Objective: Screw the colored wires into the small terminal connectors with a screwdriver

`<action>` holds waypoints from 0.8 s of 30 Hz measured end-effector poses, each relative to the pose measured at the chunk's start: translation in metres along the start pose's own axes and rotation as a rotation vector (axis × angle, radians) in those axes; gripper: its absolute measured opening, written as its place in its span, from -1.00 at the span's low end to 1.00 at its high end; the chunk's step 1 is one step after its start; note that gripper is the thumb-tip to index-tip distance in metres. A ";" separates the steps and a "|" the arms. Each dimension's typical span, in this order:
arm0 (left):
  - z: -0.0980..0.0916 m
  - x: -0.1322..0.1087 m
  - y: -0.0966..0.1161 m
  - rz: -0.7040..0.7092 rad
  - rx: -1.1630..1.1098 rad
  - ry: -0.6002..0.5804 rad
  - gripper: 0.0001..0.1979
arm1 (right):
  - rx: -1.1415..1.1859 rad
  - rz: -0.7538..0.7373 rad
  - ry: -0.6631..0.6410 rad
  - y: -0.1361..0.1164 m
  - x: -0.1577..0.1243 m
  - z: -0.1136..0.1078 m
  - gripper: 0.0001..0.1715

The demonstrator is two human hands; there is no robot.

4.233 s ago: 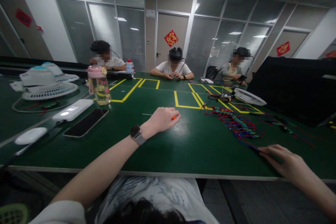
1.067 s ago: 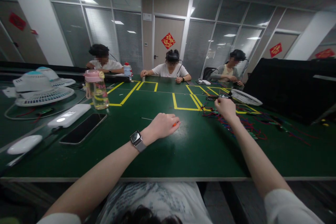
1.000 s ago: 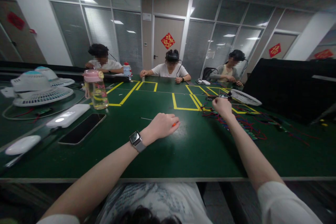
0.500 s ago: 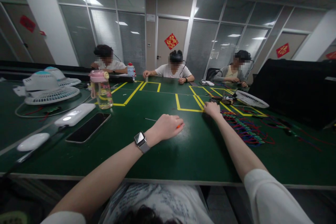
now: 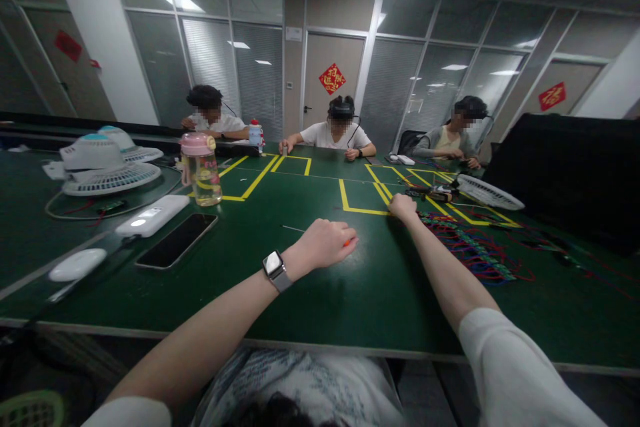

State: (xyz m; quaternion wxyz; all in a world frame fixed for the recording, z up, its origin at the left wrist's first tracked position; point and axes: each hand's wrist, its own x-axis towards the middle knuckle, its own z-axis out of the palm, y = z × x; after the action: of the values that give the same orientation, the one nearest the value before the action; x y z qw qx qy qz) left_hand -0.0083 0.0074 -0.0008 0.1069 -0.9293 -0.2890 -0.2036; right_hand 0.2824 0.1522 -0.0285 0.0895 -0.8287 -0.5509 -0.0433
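My left hand (image 5: 330, 242), with a watch on its wrist, is closed around a screwdriver. Part of the orange handle (image 5: 349, 242) shows at the fingers, and the thin metal shaft (image 5: 291, 228) sticks out to the left over the green table. My right hand (image 5: 403, 206) rests on the table by the corner of a yellow tape outline (image 5: 367, 211). Its fingers are curled, and anything beneath them is hidden. Just beyond it lies a small dark device (image 5: 433, 193). Red and blue wires with small green boards (image 5: 465, 247) spread to the right of my right forearm.
On the left are a phone (image 5: 177, 240), a white power bank (image 5: 153, 215), a pink-lidded bottle (image 5: 205, 177) and white fans (image 5: 110, 170). A black case (image 5: 580, 177) stands at the right. Three people sit across the table (image 5: 300, 307).
The whole view has shifted slightly, so things appear a little further right. Both my hands keep nearly the same places on the table.
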 end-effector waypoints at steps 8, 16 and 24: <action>0.001 -0.001 0.002 0.024 0.007 0.006 -0.69 | 0.077 -0.115 -0.043 -0.023 -0.013 -0.007 -0.62; 0.001 -0.001 0.002 0.037 0.009 0.021 -0.70 | 0.112 -0.153 -0.048 -0.025 -0.018 -0.007 -0.54; 0.000 -0.001 0.004 0.023 -0.008 0.012 -0.71 | 0.146 -0.179 -0.032 -0.029 -0.018 -0.002 -0.56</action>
State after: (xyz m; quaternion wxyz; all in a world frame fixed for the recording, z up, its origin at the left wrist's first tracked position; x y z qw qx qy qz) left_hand -0.0067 0.0033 -0.0012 0.1073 -0.9318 -0.2766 -0.2091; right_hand 0.2487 0.1470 -0.0269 0.1368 -0.7680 -0.6257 0.0023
